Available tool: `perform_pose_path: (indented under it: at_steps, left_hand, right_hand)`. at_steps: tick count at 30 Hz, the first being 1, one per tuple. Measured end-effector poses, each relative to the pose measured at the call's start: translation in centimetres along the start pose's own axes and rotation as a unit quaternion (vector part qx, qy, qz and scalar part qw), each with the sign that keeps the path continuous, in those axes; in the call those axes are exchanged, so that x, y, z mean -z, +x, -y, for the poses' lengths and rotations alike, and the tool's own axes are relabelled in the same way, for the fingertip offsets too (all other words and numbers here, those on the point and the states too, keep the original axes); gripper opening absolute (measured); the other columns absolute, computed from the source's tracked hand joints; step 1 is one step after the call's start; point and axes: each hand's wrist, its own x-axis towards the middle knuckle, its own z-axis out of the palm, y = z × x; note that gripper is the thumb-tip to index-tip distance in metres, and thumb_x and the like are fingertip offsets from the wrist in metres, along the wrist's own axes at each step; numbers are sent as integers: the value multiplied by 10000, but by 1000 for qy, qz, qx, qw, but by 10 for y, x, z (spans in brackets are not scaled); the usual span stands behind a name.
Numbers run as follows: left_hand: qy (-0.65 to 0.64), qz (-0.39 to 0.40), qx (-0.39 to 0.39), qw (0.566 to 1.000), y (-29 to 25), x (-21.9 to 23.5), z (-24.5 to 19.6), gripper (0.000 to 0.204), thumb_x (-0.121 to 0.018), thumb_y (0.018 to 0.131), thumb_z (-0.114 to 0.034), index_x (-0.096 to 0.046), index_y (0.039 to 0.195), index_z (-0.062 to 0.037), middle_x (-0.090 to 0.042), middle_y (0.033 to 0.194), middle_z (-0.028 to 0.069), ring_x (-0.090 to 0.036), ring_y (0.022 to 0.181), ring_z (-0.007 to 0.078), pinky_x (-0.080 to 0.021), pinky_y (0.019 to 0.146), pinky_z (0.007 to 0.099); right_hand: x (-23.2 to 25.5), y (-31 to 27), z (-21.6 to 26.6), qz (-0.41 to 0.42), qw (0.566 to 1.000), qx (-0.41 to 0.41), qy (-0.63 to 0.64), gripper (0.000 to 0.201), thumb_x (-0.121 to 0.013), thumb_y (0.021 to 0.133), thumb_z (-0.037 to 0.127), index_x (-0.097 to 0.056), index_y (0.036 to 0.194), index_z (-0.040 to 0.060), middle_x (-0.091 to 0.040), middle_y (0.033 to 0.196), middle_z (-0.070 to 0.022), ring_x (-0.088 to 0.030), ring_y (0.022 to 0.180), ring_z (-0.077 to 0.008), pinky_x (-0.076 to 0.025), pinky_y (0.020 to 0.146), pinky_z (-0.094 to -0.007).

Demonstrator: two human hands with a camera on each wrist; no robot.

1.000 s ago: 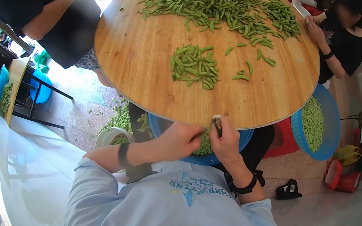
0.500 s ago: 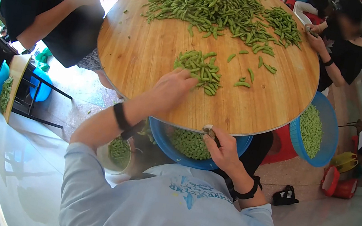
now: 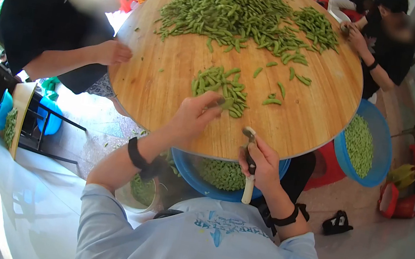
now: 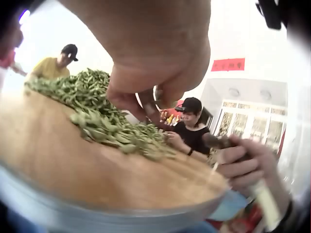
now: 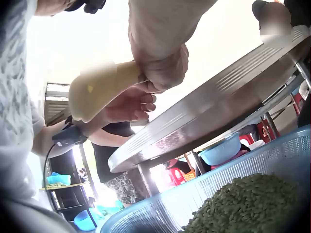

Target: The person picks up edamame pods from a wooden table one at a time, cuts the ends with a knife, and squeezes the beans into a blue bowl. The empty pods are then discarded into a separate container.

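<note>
My left hand (image 3: 195,119) is over the near side of the round wooden table, its thumb and fingers pinching a green bean pod (image 3: 228,103), a little blurred. Right behind those fingertips lies a small pile of pods (image 3: 215,79). At the table's near edge my right hand (image 3: 264,165) grips a slim tool with a cream handle (image 3: 247,191) pointing down and a dark middle; its tip sticks up past the thumb. Below both hands, partly under the table, a blue basket (image 3: 191,182) holds shelled green beans (image 3: 222,175).
A big heap of pods (image 3: 226,10) covers the table's far side, with loose pods (image 3: 271,101) nearer. Another blue basket (image 3: 376,161) of beans stands at the right. A white bucket (image 3: 153,197) is left of my lap. People sit or stand around the table.
The left hand went from the table edge to the small pile and has come slightly back with a pod. The right hand has turned the tool upright. A person's arm at left now reaches the table.
</note>
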Motion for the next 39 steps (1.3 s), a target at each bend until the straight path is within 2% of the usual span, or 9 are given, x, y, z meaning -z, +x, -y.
perform_pose_path:
  at_steps: [10, 19, 22, 24, 30, 34, 36, 37, 39]
  left_hand:
    - [-270, 110, 145, 945, -37, -39, 0, 99, -569, 921, -101, -577, 965, -13, -542, 731, -16, -510, 635, 43, -422, 551, 190]
    - [-271, 63, 37, 960, -43, -52, 18, 75, -585, 908, -85, -566, 927, -15, -534, 715, -13, -509, 618, 55, -435, 551, 221]
    - [-87, 28, -95, 991, -42, -45, 18, 73, -594, 903, -82, -574, 933, -18, -567, 721, 6, -524, 596, 75, -424, 534, 219]
    - [-346, 140, 102, 922, -36, -41, 22, 81, -609, 891, -79, -590, 953, -31, -595, 716, 29, -545, 570, 106, -397, 491, 223]
    - [-620, 294, 177, 706, -37, -47, 43, 121, -630, 873, -88, -602, 985, -51, -593, 727, 38, -538, 547, 113, -347, 449, 217]
    - [-597, 226, 246, 729, -39, -53, 38, 145, -635, 870, -99, -582, 984, -25, -551, 734, 34, -541, 595, 135, -374, 462, 255]
    - [-252, 86, 27, 964, -40, -58, 33, 179, -623, 874, -78, -577, 1027, 4, -525, 710, 13, -565, 622, 154, -422, 486, 302]
    - [-252, 87, 29, 963, -41, -55, 30, 179, -623, 874, -78, -577, 1027, 4, -525, 710, 13, -565, 622, 154, -422, 486, 302]
    - [174, 11, -288, 942, -44, -47, 21, 229, -623, 869, -61, -565, 1072, 28, -563, 754, 10, -577, 648, 131, -451, 523, 314]
  right_hand:
    - [-5, -3, 6, 62, 978, -79, 182, 412, -394, 986, 146, -354, 1385, 51, -528, 803, -83, -447, 552, -96, -370, 445, -208]
    - [-11, -7, 8, 41, 982, -76, 166, 409, -422, 978, 132, -392, 1380, 70, -481, 750, -58, -411, 529, -82, -349, 433, -189]
    - [-14, -8, 6, 10, 989, -64, 132, 365, -427, 969, 112, -440, 1329, 53, -488, 737, -53, -410, 513, -77, -351, 425, -187]
    - [-13, -7, 8, 5, 991, -60, 122, 336, -422, 963, 95, -469, 1291, 41, -498, 732, -52, -412, 503, -75, -354, 421, -189]
    - [2, -9, 6, 145, 951, -116, 249, 295, -451, 962, 122, -500, 1244, 47, -494, 737, -62, -415, 502, -83, -342, 402, -190]
    - [6, -8, 1, 68, 933, -172, 309, 223, -470, 963, 157, -532, 1155, 62, -500, 748, -64, -419, 509, -87, -335, 391, -186]
    - [5, -5, 1, 34, 934, -173, 311, 201, -475, 962, 162, -539, 1127, 68, -502, 751, -62, -421, 511, -88, -334, 389, -184]
    - [2, -5, 1, 30, 932, -176, 316, 190, -478, 962, 169, -540, 1113, 71, -505, 751, -60, -421, 510, -88, -333, 387, -183]
    - [-2, -8, 0, 26, 929, -182, 321, 180, -482, 962, 176, -541, 1098, 74, -508, 751, -57, -421, 509, -89, -332, 386, -182]
